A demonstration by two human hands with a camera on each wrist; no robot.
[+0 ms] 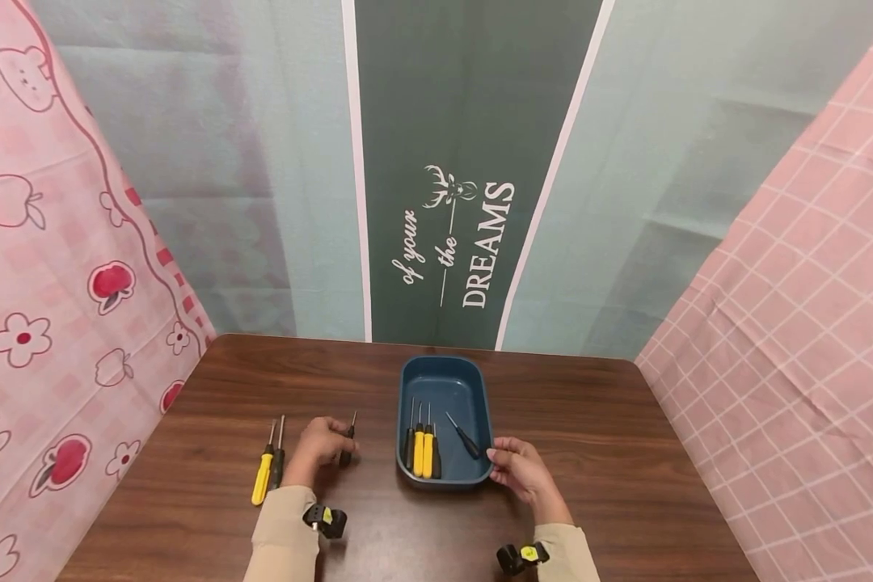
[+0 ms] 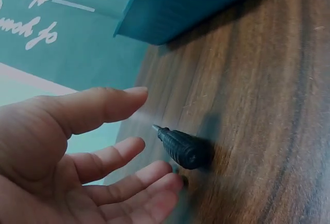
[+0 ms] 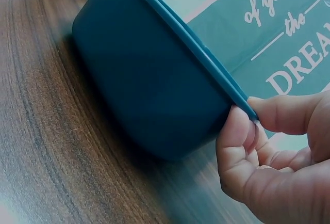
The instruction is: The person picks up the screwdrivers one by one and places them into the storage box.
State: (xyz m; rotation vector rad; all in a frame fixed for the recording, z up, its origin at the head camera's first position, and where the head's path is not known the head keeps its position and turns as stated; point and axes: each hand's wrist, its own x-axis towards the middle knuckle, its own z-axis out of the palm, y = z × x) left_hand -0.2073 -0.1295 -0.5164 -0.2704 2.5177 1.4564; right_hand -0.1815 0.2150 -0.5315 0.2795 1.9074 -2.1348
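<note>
My left hand [image 1: 325, 441] is beside a small black-handled screwdriver [image 1: 346, 455] lying on the table, left of the blue bin. In the left wrist view, thumb and fingers are spread apart around the screwdriver's [image 2: 181, 147] near side, with a gap between thumb and handle. My right hand [image 1: 525, 469] pinches the rim of the blue bin [image 3: 149, 74] at its near right corner, thumb on top and fingers curled below. Inside the bin, two yellow screwdrivers [image 1: 423, 454] lie in a row between black ones, and another black screwdriver [image 1: 469, 444] lies slanted at the right.
A yellow screwdriver [image 1: 262, 478] and a black screwdriver [image 1: 277, 466] lie side by side on the wooden table [image 1: 611, 453], left of my left hand. Behind the table hangs a green curtain [image 1: 480, 97] with lettering; pink cloths flank both sides.
</note>
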